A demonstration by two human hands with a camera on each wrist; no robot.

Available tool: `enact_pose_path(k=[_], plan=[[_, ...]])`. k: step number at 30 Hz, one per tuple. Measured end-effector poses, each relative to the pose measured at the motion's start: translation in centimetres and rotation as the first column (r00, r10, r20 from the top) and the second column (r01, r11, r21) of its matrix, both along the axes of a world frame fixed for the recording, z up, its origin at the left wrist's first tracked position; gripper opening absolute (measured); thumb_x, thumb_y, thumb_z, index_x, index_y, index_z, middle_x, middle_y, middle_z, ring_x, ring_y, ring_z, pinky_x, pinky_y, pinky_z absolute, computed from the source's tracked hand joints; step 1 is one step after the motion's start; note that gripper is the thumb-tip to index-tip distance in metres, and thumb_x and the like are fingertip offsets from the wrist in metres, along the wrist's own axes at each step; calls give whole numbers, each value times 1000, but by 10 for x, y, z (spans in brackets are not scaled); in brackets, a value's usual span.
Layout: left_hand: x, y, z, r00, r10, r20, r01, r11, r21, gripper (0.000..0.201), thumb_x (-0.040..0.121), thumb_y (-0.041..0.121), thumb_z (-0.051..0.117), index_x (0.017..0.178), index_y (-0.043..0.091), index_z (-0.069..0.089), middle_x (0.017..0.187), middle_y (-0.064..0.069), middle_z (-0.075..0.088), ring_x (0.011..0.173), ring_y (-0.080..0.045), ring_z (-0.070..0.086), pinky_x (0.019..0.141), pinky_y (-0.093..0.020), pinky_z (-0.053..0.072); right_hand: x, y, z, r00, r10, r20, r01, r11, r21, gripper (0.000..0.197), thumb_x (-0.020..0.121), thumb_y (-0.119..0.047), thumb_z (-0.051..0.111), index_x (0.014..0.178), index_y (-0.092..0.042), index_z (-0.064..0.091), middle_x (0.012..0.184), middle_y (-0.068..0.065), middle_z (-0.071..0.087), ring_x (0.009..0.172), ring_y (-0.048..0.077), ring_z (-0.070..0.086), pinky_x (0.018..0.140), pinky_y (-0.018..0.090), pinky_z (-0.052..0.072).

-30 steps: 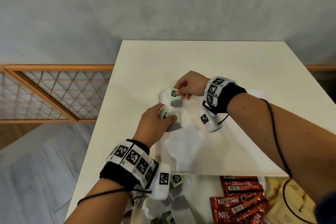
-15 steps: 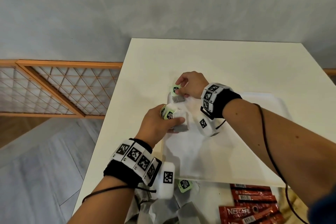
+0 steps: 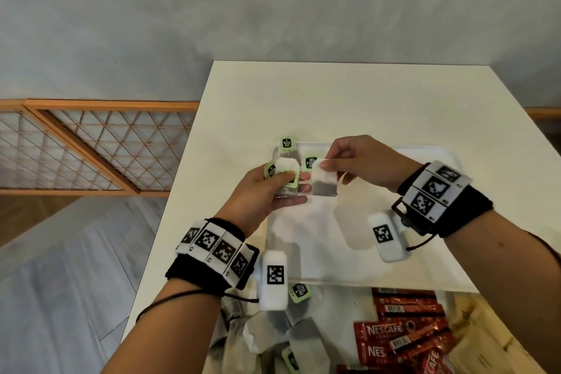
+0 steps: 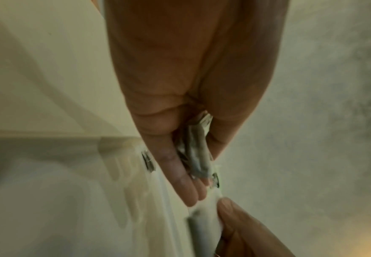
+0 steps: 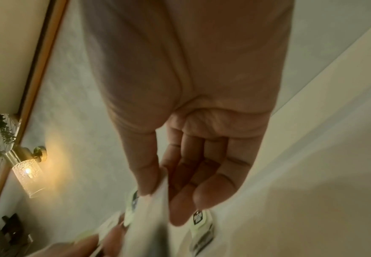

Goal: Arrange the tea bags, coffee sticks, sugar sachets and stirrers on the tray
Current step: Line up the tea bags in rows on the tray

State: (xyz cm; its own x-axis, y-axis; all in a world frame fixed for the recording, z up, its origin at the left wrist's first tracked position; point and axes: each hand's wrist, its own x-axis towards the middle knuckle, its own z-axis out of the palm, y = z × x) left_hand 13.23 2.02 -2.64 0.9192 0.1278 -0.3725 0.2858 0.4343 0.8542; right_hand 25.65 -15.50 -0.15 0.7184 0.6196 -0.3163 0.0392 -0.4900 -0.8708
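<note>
A white surface (image 3: 349, 94) is seen under both hands, and a white tray (image 3: 318, 240) is laid on it, right below them. Just behind the left wrist, a heap of loose tea bags (image 3: 306, 340) is piled, with red coffee sticks (image 3: 403, 340) beside it, behind the right wrist. A small bunch of tea bags (image 3: 287, 179) is gripped in the left hand (image 3: 261, 194), with the thumb pressed on top and the fingers curled below. One tea bag (image 3: 324, 182) is pinched at its top edge by the thumb and first finger of the right hand (image 3: 361, 164) and is hung just beside the bunch. One more tea bag's green tag (image 3: 287, 143) is laid past the left fingertips, at the tray's far corner. The strings could get tangled, so extra bags might be dragged out of place. The thin paper could be torn if it is pulled hard.
</note>
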Motion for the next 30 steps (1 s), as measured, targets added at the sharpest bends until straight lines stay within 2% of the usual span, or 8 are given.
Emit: enact_pose_path(k=[5, 9, 12, 15, 19, 24, 26, 30], plan=[[-5, 5, 3, 999, 37, 28, -39, 995, 87, 21, 92, 2, 60, 111, 4, 66, 92, -11, 71, 85, -27, 67, 78, -36, 60, -3, -18, 13, 999, -39, 37, 37, 998, 43, 13, 85, -12, 72, 81, -7, 61, 73, 9, 66, 57, 7, 58, 60, 21, 52], [-4, 1, 9, 994, 110, 9, -110, 988, 110, 15, 88, 0, 63, 100, 8, 66, 82, -10, 64, 73, -24, 63, 73, -36, 61, -5, -21, 19, 997, -66, 35, 63, 994, 92, 11, 83, -12, 74, 80, -9, 63, 74, 5, 69, 58, 7, 59, 62, 22, 52], [-1, -8, 13, 991, 121, 54, -130, 966, 222, 9, 88, 9, 69, 95, 7, 66, 73, -4, 61, 65, -18, 60, 64, -32, 59, -11, -18, 21, 998, -55, 26, 51, 992, 117, 11, 84, -12, 73, 82, -8, 63, 77, 8, 68, 55, 6, 58, 61, 22, 52], [2, -19, 18, 989, 78, 127, -121, 917, 380, 6, 85, 14, 74, 88, 11, 71, 67, 2, 62, 58, -13, 58, 55, -28, 55, -19, -13, 21, 998, -57, 10, 55, 988, 144, 10, 85, -12, 72, 82, -9, 62, 74, 6, 67, 55, 6, 59, 60, 22, 52], [4, -28, 22, 986, 2, 165, -83, 872, 483, 12, 84, 19, 75, 94, 12, 74, 67, 0, 62, 56, -13, 55, 53, -25, 51, -26, -11, 17, 998, -48, -29, 53, 982, 180, 8, 85, -13, 71, 83, -9, 65, 78, 8, 70, 64, 12, 61, 66, 27, 53], [5, -22, 21, 989, -47, 144, -46, 812, 582, 7, 84, 24, 75, 80, 21, 71, 65, 0, 65, 54, -17, 60, 57, -34, 54, -29, -13, 14, 963, -84, -257, 149, 958, 245, 17, 89, -23, 66, 92, -6, 65, 85, 14, 63, 76, 22, 60, 72, 33, 55], [4, -23, 23, 986, -89, 141, -15, 795, 606, 6, 85, 22, 74, 83, 19, 71, 66, 0, 65, 53, -15, 60, 55, -30, 53, -29, -13, 12, 940, -105, -325, 191, 951, 245, 18, 90, -27, 64, 93, -9, 64, 84, 11, 62, 76, 23, 60, 72, 35, 54], [1, -26, 24, 983, -128, 131, 13, 760, 649, 11, 85, 24, 74, 87, 14, 71, 64, 0, 64, 49, -14, 59, 54, -30, 54, -29, -12, 9, 958, -96, -270, 162, 958, 235, 6, 90, -7, 63, 95, -10, 66, 90, 13, 65, 78, 20, 62, 70, 31, 55]])
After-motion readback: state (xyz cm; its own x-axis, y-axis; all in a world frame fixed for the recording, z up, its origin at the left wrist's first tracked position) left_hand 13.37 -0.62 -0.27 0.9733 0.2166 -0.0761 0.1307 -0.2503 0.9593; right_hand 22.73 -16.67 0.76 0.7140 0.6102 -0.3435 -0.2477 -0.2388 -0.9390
